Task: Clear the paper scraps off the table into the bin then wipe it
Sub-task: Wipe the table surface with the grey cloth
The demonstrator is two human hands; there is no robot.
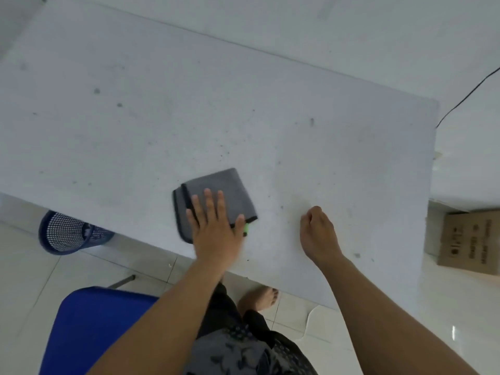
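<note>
Blue mesh plastic bin [67, 234] is seen on the floor at far left, partly tucked under the near table edge; its inside and any scraps in it are hidden. No paper scraps can be made out on the wide white table top [135, 117], only small dark specks and smudges, so the wiping step is judged to be in hand.

Grey folded microfibre cloth w/ dark edging [216, 190] lies flat on the table near the front edge, approx. centre of view. It is pressed down by the left hand [213, 231], fingers straight and spread over the cloth's near half. Cloth is judged soft, light and floppy: it would bunch if pushed from one corner, so flat palm pressure over the middle is best, or a pinch at the folded edge for lifting. A small green tab shows by the thumb; what it is can't be told.

Right hand [316, 234] rests just right of the cloth, apart from it, fingers curled under; whether anything is pinched inside can't be told.

Brown cardboard box [470, 239] sits on the floor at far right, its print too blurred to read.
</note>
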